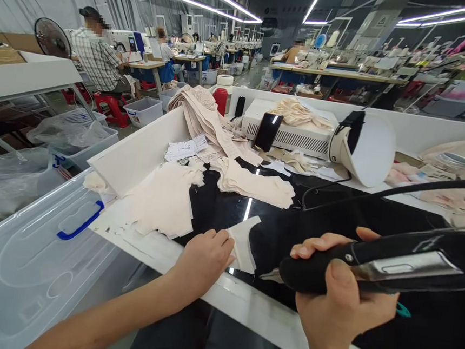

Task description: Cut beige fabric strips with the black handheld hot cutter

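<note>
At the table's front edge, my left hand point(207, 259) is closed, its fingers on the edge of a small cream fabric piece point(245, 244) with a curved side. My right hand point(341, 298) grips a black handheld tool point(314, 268) with a silver lever on its body. The tool's narrow metal tip point(272, 276) points left, just right of the fabric and close to the black tabletop point(280, 227). Left of the fabric piece lies a stack of cream fabric pieces point(165, 201). Another stack of cut pieces point(256, 185) lies behind it.
A white vented box point(293, 128) stands at the back with a phone point(267, 131) against it. A white cone-shaped lamp point(371, 151) and a black cable point(426, 192) are to the right. A clear lidded bin point(24, 270) is at left. Co-workers sit in the background.
</note>
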Action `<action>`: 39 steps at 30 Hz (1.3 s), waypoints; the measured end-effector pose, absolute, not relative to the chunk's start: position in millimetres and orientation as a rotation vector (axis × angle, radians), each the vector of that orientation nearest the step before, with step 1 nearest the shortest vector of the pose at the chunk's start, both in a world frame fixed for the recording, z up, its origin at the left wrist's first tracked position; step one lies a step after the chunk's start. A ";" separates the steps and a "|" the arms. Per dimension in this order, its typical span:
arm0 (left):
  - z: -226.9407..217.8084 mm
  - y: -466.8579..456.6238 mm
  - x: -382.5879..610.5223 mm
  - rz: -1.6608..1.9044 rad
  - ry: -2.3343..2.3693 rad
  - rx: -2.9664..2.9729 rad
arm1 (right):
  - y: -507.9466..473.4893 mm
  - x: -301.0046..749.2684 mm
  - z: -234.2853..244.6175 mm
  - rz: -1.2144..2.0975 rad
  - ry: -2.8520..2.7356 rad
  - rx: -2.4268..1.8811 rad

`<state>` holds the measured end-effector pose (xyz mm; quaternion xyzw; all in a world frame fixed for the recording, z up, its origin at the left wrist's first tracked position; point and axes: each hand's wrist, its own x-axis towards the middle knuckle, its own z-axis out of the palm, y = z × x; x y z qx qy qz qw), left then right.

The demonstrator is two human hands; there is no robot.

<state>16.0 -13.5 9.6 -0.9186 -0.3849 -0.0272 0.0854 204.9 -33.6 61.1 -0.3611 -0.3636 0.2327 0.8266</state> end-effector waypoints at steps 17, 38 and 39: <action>6.9 -24.4 11.3 -0.147 -1.269 -2.706 | -30.0 198.5 39.7 0.478 -0.859 -0.761; -7.5 -16.4 21.7 -0.676 -0.590 -2.984 | -32.1 196.7 38.0 0.491 -0.873 -0.749; -7.9 -15.6 19.5 -0.698 -0.609 -2.982 | -32.2 196.9 38.3 0.489 -0.870 -0.756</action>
